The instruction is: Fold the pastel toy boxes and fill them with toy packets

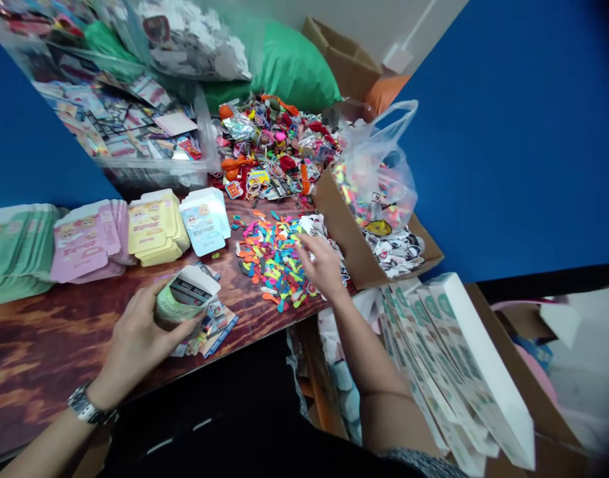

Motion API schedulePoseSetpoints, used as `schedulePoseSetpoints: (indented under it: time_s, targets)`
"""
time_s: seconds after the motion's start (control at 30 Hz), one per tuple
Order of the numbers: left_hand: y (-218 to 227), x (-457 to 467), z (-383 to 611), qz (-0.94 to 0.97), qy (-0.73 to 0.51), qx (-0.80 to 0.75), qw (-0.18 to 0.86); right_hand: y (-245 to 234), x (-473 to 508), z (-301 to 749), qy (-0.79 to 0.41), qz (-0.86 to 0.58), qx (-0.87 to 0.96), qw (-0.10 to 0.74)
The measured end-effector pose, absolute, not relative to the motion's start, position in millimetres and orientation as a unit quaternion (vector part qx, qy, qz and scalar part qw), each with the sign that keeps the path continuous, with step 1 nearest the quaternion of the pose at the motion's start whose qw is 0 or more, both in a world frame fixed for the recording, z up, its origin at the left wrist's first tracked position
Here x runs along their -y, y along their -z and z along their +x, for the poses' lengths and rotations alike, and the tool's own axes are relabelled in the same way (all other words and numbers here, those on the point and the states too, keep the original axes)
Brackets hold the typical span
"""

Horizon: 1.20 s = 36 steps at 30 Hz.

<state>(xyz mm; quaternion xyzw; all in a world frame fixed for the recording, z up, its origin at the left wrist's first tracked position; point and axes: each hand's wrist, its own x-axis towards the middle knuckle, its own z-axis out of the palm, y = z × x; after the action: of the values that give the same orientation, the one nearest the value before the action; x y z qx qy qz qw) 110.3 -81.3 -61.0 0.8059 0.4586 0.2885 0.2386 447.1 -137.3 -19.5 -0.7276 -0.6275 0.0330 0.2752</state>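
My left hand [135,338] grips a small green and white paper box [184,299], held open above a few printed cards [212,325] on the wooden table [40,352]. A metal watch is on that wrist. My right hand [321,265] reaches into a heap of small, bright plastic pieces [269,255], fingers curled down among them; whether they hold a piece is hidden.
Stacks of flat boxes lie along the left: green [15,249], pink [85,239], yellow [155,226], blue [204,219]. Behind are a mixed trinket pile [274,146], a clear bin [135,126], a cardboard box [354,245] with a plastic bag [378,172]. White cartons [458,358] lean at right.
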Motion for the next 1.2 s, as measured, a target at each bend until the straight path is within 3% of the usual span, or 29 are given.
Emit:
schedulePoseSetpoints:
  time_s: [0.1, 0.17, 0.43, 0.57, 0.9, 1.07, 1.2]
  targets:
    - [66.0, 80.8, 112.8, 0.807, -0.288, -0.449, 0.253, 28.2, 133.0, 506.0, -0.010, -0.827, 0.545, 0.140]
    - [69.6, 80.6, 116.1, 0.815, -0.284, -0.434, 0.258, 35.6, 121.1, 525.3, -0.013, -0.840, 0.535, 0.095]
    - [73.2, 84.5, 117.5, 0.831, -0.262, -0.416, 0.260, 58.4, 57.9, 527.3, -0.059, -0.843, 0.534, 0.038]
    - [77.4, 84.7, 115.0, 0.837, -0.267, -0.416, 0.236, 66.5, 53.9, 534.4, -0.089, -0.844, 0.524, 0.066]
    - [74.5, 79.9, 122.7, 0.831, -0.269, -0.415, 0.254, 54.1, 73.5, 532.8, -0.174, -0.750, 0.582, 0.261]
    - [73.0, 80.8, 122.6, 0.828, -0.263, -0.419, 0.264, 49.4, 78.2, 521.2, -0.201, -0.722, 0.606, 0.267]
    - [71.2, 82.9, 119.7, 0.821, -0.272, -0.424, 0.267, 45.8, 80.9, 517.0, -0.156, -0.746, 0.598, 0.248]
